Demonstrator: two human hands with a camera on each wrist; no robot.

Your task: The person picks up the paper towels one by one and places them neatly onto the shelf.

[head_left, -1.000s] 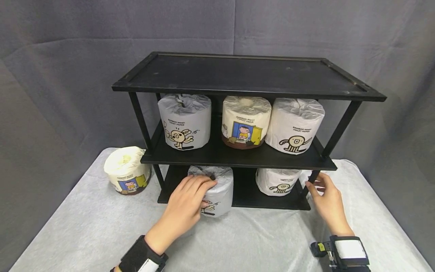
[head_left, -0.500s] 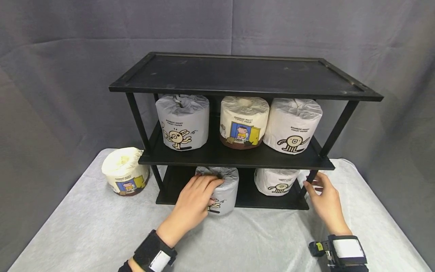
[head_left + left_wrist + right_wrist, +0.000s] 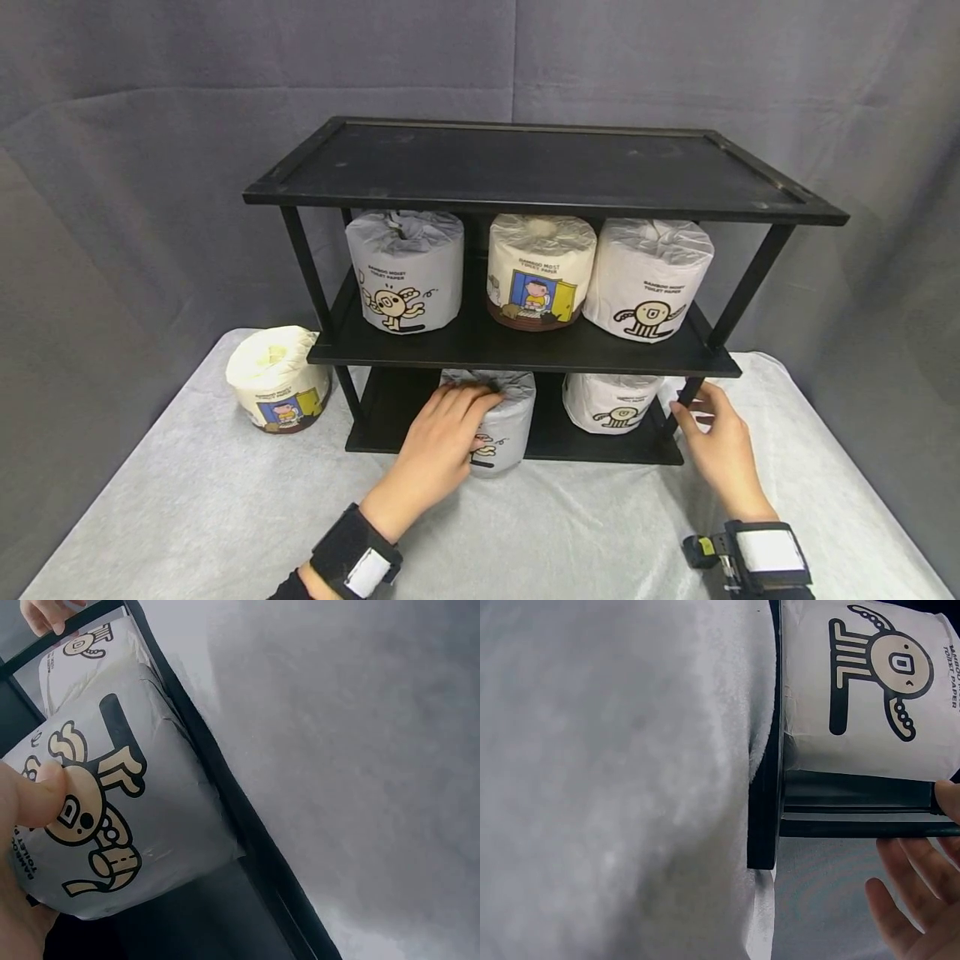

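On the bottom level of a black shelf rack, my left hand grips a grey-wrapped toilet roll from its left side. The thumb presses the printed figure on its front in the left wrist view. This roll stands upright near the shelf's front edge, its top partly under the middle shelf. At the rack's right side, my right hand holds the front post between thumb and fingers. A white toilet roll stands on the bottom shelf between the hands, left of that post.
The middle shelf bears a grey roll, a cream roll and a white roll. Another cream roll stands on the pale cloth, left of the rack. Grey curtain hangs behind.
My left hand has moved right along the bottom shelf with the grey-wrapped roll, bringing it closer to the white one. The right hand has stayed on the post.
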